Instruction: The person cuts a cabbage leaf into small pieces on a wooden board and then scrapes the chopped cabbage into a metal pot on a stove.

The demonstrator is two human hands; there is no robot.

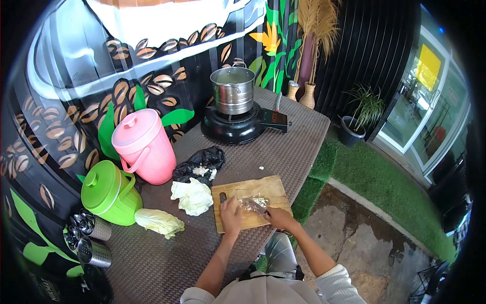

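A wooden cutting board [234,190] lies at the table's near edge, with finely chopped pale bits [259,199] on its middle. My right hand [278,218] is closed round the handle of a knife [253,205], whose blade lies over the bits. At the left part of the board is my left hand [232,214], fingers near the blade's tip; whether it holds anything is too small to tell. Pale cabbage leaves [192,196] lie left of the board, and a cabbage piece [159,223] rests farther left. Behind the leaves sits a black plastic bag [205,161] with scraps on it.
A steel pot [233,91] stands on a black gas stove [233,126] at the back of the table [167,253]. Pink [147,147] and green [112,195] lidded jugs stand left. Metal utensil holders [93,252] are at the left edge.
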